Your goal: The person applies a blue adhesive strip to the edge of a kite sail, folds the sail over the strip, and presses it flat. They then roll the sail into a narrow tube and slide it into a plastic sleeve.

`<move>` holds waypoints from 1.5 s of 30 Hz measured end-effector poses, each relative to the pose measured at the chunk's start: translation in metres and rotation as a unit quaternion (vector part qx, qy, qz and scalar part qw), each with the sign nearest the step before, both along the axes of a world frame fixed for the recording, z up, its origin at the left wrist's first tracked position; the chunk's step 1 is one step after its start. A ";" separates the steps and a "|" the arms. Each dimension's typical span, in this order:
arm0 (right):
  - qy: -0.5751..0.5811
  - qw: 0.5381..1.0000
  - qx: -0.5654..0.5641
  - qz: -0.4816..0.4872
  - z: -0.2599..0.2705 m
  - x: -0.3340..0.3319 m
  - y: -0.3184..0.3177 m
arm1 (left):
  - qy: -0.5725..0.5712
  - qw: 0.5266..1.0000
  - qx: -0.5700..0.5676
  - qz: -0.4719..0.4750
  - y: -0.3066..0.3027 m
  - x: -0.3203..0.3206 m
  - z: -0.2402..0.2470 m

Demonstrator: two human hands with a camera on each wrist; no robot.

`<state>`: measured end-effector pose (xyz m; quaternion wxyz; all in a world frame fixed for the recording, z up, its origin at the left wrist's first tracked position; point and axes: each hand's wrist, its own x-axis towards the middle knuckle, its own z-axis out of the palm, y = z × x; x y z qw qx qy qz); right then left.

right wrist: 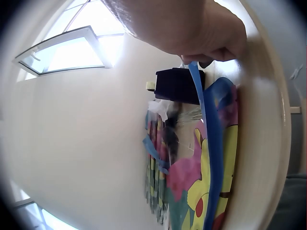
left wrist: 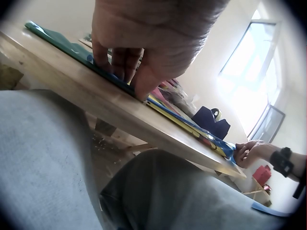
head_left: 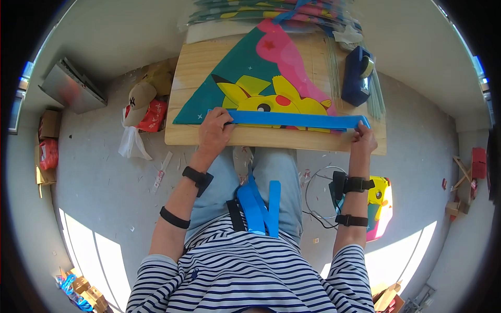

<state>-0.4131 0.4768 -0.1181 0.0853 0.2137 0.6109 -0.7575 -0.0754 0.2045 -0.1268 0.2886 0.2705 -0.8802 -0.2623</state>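
A triangular printed sheet (head_left: 229,78), shaped like a kite, lies on the wooden table with a yellow cartoon character, green and pink areas. Along its lower edge runs a long blue strip (head_left: 297,119). My left hand (head_left: 214,128) pinches the strip's left end at the sheet's edge, thumb and fingertips down at the tabletop in the left wrist view. At the other end, my right hand (head_left: 364,138) grips the strip near the table's right corner. In the right wrist view the strip (right wrist: 199,91) rises from the sheet to the right hand, whose fingertips are partly hidden.
A dark blue tape dispenser (head_left: 355,78) stands beside thin pale sticks (head_left: 376,96) at the table's right. Bagged printed sheets (head_left: 235,15) are stacked at the back. More blue strips (head_left: 253,206) lie on the lap. A cap (head_left: 142,96) and red bag are left of the table.
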 end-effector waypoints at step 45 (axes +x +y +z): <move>0.561 0.630 0.366 0.393 -0.002 0.154 -0.139 | -0.004 0.999 -0.022 0.023 0.006 -0.001 0.001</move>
